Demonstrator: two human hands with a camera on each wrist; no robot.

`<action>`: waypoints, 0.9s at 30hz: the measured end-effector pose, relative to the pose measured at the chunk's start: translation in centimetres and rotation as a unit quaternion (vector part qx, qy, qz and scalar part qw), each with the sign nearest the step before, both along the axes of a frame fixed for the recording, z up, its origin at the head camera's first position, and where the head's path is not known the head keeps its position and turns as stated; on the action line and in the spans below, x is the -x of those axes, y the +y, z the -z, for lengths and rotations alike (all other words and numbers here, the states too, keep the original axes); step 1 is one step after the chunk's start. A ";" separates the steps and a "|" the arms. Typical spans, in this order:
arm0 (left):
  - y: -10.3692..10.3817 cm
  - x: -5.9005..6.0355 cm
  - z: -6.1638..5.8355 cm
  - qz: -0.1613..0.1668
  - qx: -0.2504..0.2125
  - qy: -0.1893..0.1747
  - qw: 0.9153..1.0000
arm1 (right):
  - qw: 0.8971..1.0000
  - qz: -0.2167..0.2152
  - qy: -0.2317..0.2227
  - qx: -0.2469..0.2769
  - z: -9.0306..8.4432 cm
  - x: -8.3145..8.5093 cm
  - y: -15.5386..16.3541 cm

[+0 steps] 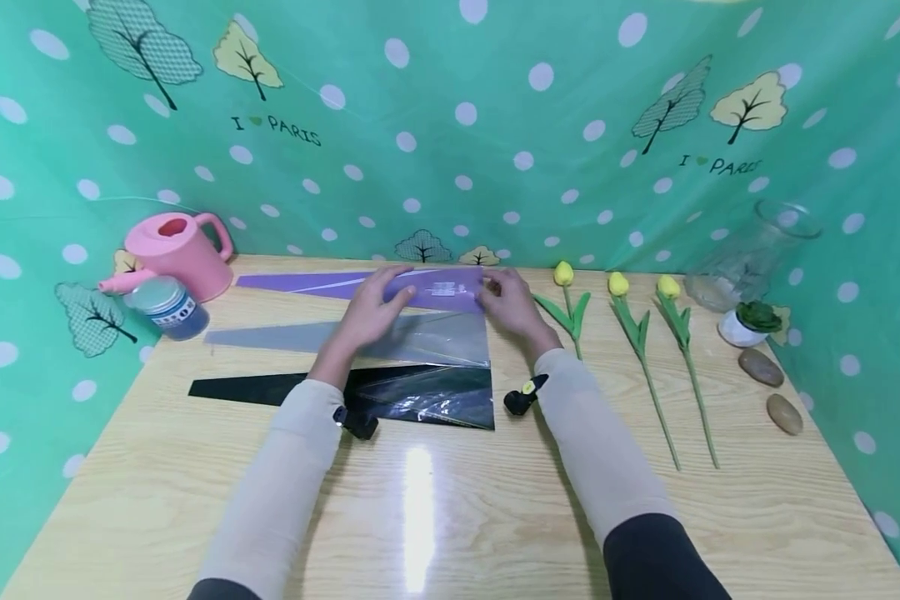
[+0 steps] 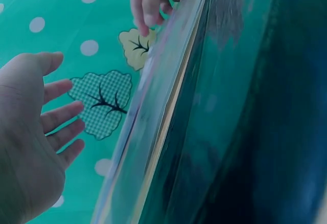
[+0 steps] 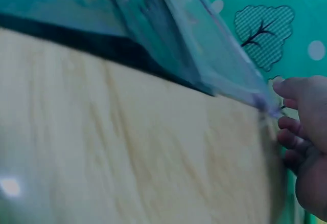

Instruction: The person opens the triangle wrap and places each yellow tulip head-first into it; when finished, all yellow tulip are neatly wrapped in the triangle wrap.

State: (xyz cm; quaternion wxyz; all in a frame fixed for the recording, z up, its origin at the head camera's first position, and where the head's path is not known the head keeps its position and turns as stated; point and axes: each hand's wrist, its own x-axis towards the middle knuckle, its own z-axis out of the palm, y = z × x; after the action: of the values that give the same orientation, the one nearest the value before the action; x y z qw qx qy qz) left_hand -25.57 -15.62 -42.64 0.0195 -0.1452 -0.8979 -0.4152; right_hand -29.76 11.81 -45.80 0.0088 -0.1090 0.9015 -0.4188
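Three tapered plastic flower sleeves lie in a column on the table: a purple one at the back, a grey one in the middle and a black one in front. My left hand is over the purple sleeve with its fingers spread; in the left wrist view the left hand shows straight fingers and an empty palm. The right hand is at the purple sleeve's wide right end. In the right wrist view the right hand has curled fingers and appears to pinch the sleeve's corner.
A pink watering can and a blue jar stand at left. Three yellow tulips lie at right. Beyond them are a clear glass vase, a small potted succulent and two stones. A green patterned cloth hangs behind.
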 end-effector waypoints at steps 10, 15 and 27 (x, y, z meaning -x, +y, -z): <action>1.8 2.5 1.0 -0.018 -0.091 -0.045 0.995 | 0.999 0.048 0.017 -0.017 1.0 0.4 -0.9; 2.7 3.9 1.9 -0.034 -0.098 -0.055 0.993 | 0.998 0.063 0.028 -0.005 1.3 0.4 -1.1; 3.8 4.9 3.1 -0.026 -0.093 -0.055 0.994 | 0.995 0.090 0.017 0.042 0.7 0.3 -1.0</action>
State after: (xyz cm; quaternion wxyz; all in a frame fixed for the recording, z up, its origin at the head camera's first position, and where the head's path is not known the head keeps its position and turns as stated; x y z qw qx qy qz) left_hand -30.43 -11.78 -45.70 -0.0057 -0.0960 -0.8585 -0.5036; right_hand -30.03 10.80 -46.49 -0.0489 -0.0345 0.8893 -0.4534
